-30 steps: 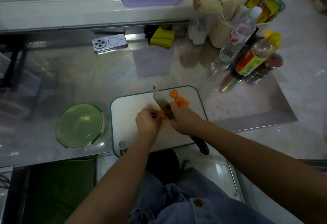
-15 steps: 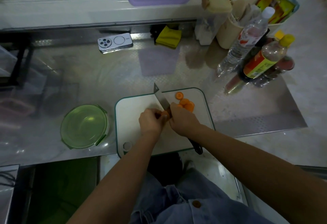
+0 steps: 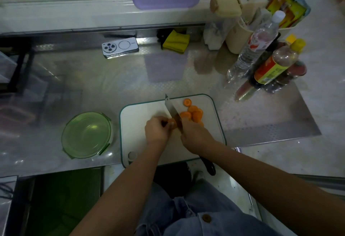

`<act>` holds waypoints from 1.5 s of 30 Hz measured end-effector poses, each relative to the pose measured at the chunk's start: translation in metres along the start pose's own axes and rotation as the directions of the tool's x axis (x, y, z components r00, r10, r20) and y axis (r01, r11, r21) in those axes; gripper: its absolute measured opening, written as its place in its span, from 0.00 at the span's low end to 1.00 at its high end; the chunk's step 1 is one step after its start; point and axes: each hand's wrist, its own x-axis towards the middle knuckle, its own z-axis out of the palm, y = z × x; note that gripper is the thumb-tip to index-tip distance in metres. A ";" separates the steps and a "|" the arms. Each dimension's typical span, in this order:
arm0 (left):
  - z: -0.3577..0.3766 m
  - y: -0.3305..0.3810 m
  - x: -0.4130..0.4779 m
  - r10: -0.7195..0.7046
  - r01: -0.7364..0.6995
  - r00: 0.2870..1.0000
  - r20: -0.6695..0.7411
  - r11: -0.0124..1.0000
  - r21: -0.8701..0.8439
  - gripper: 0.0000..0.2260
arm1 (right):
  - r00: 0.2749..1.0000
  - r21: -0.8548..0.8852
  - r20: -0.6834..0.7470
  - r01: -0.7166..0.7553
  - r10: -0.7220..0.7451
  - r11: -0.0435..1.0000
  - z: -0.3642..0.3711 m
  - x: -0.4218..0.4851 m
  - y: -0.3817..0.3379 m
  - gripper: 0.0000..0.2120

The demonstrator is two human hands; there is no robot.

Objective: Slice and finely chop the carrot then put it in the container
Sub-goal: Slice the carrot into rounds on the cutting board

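Seen from above, my two hands work on a white cutting board with a green edge, lying on a shiny metal worktop. My left hand has its fingers curled around the short remaining piece of carrot, pinning it to the middle of the board. My right hand is closed around the knife, whose black handle end sticks out behind my wrist; the blade points away from me and sits right against the carrot's cut end. Just beyond the blade, on the far right part of the board, lies a small cluster of round carrot slices, some overlapping. The green round container stands on the worktop just left of the board. Farther back are a phone lying camera side up, a folded yellow cloth, and, to the right, a clear water bottle beside a yellow-capped sauce bottle.
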 end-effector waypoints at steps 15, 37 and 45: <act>0.003 -0.005 0.002 0.085 -0.088 0.996 0.035 0.992 0.089 0.11 | 0.997 0.006 -0.067 0.035 -0.034 0.999 0.008 0.007 0.005 0.15; 0.007 -0.010 0.009 0.285 -0.297 0.955 0.086 0.924 0.242 0.06 | 0.991 0.037 -0.118 0.062 -0.057 0.997 0.014 0.012 0.004 0.14; 0.005 -0.012 0.022 0.272 -0.285 0.958 0.091 0.938 0.196 0.08 | 0.992 0.014 -0.124 0.037 -0.035 0.999 0.014 0.019 -0.001 0.11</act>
